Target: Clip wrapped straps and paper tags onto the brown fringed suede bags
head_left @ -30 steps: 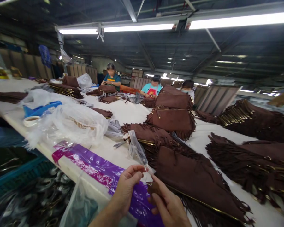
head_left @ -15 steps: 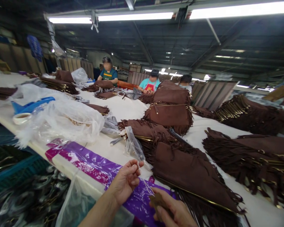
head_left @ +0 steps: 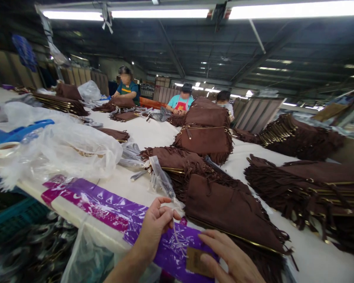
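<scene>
My left hand (head_left: 155, 230) pinches a thin white string (head_left: 177, 236) above the purple plastic sheet (head_left: 106, 202) at the table's front edge. From the string hangs a brown cardboard tag (head_left: 198, 261), low in the view. Beside the tag is my right hand (head_left: 228, 257), its fingers apart, with the thumb near the tag's right edge. A brown fringed bag (head_left: 224, 208) with a gold zip edge lies just beyond my right hand.
Brown fringed bags are stacked mid-table (head_left: 206, 137) and at right (head_left: 336, 188). Clear plastic bags (head_left: 76, 145), a blue tool (head_left: 20, 131) and a small cup (head_left: 6, 149) are at left. Below stands a teal crate (head_left: 17, 220). People work across the table.
My right hand has let go of the tag and its fingers have spread. The tag now shows flat on the string. The camera view has shifted slightly right.
</scene>
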A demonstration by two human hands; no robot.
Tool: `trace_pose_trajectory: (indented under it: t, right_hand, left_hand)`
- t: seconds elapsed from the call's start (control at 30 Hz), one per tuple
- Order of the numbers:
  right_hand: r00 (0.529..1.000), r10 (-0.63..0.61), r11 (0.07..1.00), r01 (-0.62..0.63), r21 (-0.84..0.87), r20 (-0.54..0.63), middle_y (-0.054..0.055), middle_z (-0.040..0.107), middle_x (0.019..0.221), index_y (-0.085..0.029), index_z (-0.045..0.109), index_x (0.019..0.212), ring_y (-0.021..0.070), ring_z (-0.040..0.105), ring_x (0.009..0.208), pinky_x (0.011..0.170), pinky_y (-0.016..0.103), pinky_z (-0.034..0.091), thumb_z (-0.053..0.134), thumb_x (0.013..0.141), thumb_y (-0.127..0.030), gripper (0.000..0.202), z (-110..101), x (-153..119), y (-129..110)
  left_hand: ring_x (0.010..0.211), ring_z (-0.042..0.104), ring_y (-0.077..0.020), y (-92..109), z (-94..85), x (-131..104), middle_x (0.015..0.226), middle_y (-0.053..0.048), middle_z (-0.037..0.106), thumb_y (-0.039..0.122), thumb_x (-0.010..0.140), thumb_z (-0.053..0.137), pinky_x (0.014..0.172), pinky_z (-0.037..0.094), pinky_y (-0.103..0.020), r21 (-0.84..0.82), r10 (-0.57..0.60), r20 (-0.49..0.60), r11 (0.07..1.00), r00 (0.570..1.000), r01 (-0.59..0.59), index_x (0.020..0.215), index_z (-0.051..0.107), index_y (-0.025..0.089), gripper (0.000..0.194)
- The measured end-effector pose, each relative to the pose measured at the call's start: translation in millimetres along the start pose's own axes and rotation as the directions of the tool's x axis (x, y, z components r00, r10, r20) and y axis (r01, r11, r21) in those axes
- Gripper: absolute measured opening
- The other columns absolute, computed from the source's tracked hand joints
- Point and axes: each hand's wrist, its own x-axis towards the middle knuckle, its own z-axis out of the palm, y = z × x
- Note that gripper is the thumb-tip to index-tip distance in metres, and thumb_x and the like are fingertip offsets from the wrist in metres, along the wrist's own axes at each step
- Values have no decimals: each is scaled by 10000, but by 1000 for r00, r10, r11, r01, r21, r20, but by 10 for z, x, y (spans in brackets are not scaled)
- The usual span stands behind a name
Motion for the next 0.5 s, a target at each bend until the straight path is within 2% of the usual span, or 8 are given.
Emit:
trace_pose_trajectory:
  t: [0.07, 0.13, 0.2, 0.27, 0.33, 0.37, 0.43, 0.5]
  right_hand:
    - [999, -16, 1000, 15, -7, -44, 60, 687, 1115, -287, 718, 1098, 243, 638, 1038, 907, 297, 517, 512, 957, -371, 263, 36, 154, -152]
    - [998, 18, 999, -15, 52, -53, 54, 687, 1055, -275, 714, 1078, 220, 644, 986, 863, 273, 516, 430, 992, -369, 310, 145, 310, -301]
    - [994, 57, 987, -43, 158, -88, 60, 680, 1056, -249, 708, 1070, 219, 638, 981, 861, 267, 497, 410, 990, -386, 337, 293, 429, -400]
    - [987, 100, 961, -63, 270, -126, 61, 677, 1051, -231, 708, 1035, 219, 632, 970, 862, 262, 474, 430, 975, -394, 328, 430, 502, -438]
    - [983, 134, 928, -80, 365, -125, 45, 687, 976, -227, 712, 952, 211, 634, 897, 806, 252, 466, 475, 953, -393, 289, 515, 545, -431]
    - [982, 150, 912, -92, 400, -117, 36, 689, 915, -225, 710, 898, 207, 631, 845, 765, 251, 461, 500, 940, -391, 271, 534, 559, -419]
    - [977, 183, 885, -117, 452, -107, 19, 673, 784, -215, 688, 776, 201, 607, 743, 689, 255, 443, 545, 913, -396, 269, 535, 583, -390]
    - [974, 203, 850, -123, 513, -103, 9, 640, 700, -203, 655, 692, 200, 580, 699, 675, 265, 432, 589, 890, -422, 302, 498, 604, -364]
  left_hand:
    - [527, 552, -102, -60, 38, -36, 691, -11, 703, 326, 759, 726, 526, 410, -191, 143, 112, -2, 983, 994, -111, 1052, 531, 190, 377]
    - [628, 633, -142, -143, 47, -73, 739, -14, 720, 297, 822, 660, 644, 484, -230, 329, 264, 26, 909, 964, -258, 1138, 537, 196, 354]
    - [716, 676, -163, -226, 31, -102, 785, -16, 731, 246, 877, 567, 718, 513, -252, 531, 441, 121, 728, 889, -433, 1222, 531, 203, 349]
    - [800, 696, -173, -288, 7, -119, 884, -37, 743, 181, 895, 487, 762, 530, -263, 676, 574, 261, 465, 776, -572, 1278, 519, 206, 386]
    - [889, 698, -177, -324, -9, -131, 1026, -62, 733, 127, 887, 446, 799, 539, -261, 736, 631, 367, 253, 684, -628, 1332, 486, 209, 454]
    - [918, 695, -175, -334, -11, -136, 1075, -69, 721, 111, 884, 438, 813, 540, -257, 747, 642, 395, 192, 657, -636, 1358, 461, 210, 485]
    - [885, 695, -161, -345, -10, -143, 1046, -57, 724, 101, 892, 435, 799, 543, -241, 754, 641, 416, 152, 644, -639, 1402, 408, 216, 524]
    - [803, 689, -149, -334, -13, -137, 920, -32, 731, 117, 909, 443, 756, 544, -228, 754, 620, 408, 186, 670, -631, 1428, 370, 215, 533]
